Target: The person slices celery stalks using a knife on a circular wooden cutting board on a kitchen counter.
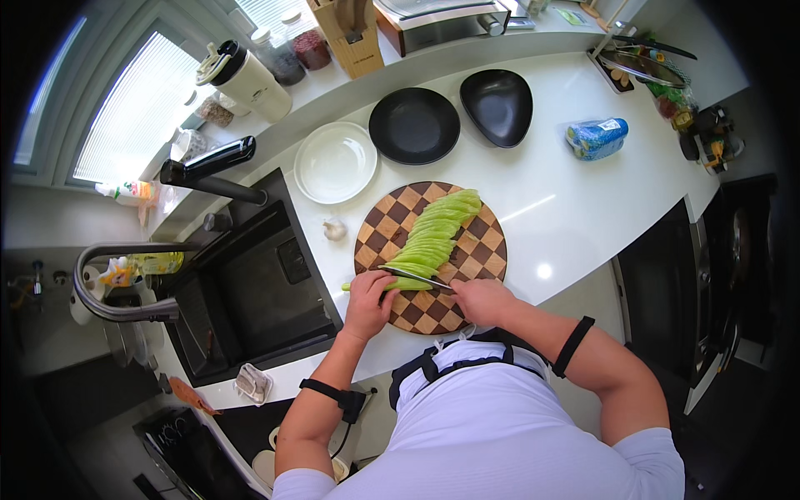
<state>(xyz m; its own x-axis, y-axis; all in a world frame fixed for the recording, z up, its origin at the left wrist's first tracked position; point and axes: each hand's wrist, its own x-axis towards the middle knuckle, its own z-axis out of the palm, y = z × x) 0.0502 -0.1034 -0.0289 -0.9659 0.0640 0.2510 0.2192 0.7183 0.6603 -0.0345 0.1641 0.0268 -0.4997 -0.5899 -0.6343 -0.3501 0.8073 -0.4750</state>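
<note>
A round checkered wooden cutting board lies in front of me on the counter. Thin, overlapping slices of a pale green vegetable run across it in a slanting row. My right hand grips a kitchen knife, whose blade points left and lies against the near end of the row. With bent fingers, my left hand holds the uncut piece of the green vegetable beside the blade. A narrow tip of that piece sticks out left of the hand. The knife's handle is mostly hidden in my right hand.
Left of the board are a garlic bulb and a black sink with a faucet. Behind stand a white plate, a black plate and a black bowl. A blue package lies farther right.
</note>
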